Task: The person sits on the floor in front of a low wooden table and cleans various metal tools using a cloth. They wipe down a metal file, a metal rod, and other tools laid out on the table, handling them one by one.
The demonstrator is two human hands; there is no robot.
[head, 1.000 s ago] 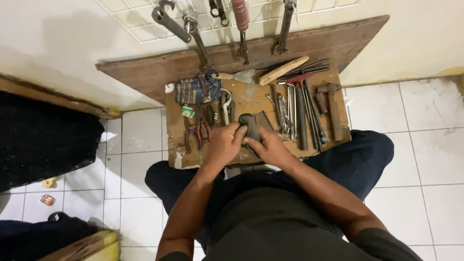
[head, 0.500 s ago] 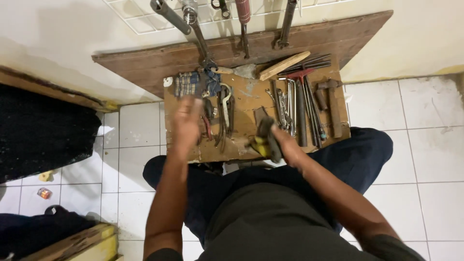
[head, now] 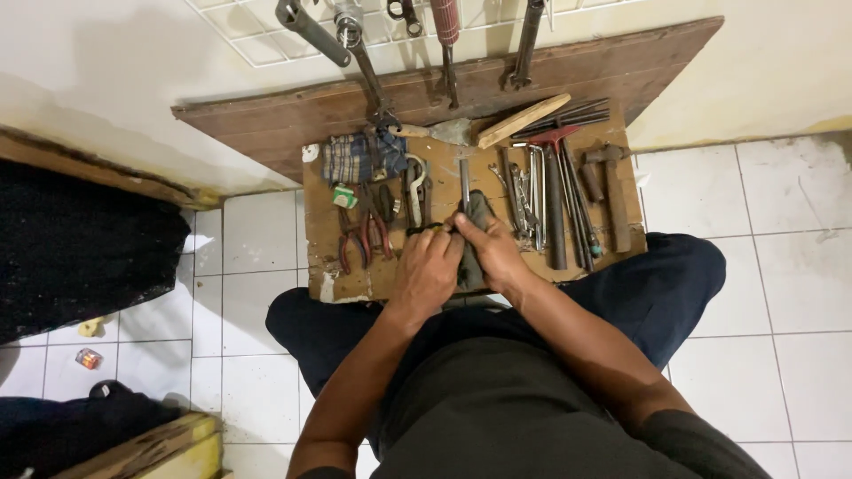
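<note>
Left hand [head: 428, 266] has returned beside right hand [head: 486, 251], both gripping the screwdriver [head: 463, 184] and rag [head: 473, 232].

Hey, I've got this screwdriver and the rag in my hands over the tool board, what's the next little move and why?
Probably draw the dark rag up along the metal shaft. Your left hand grips the handle end and your right hand already presses the rag at the shaft's base, while the upper shaft sticks out bare above the wooden board.

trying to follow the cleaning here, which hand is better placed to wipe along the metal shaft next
Probably the right hand: it holds the dark rag right against the thin metal shaft, while the left hand grips the tool's handle end to steady it.
</note>
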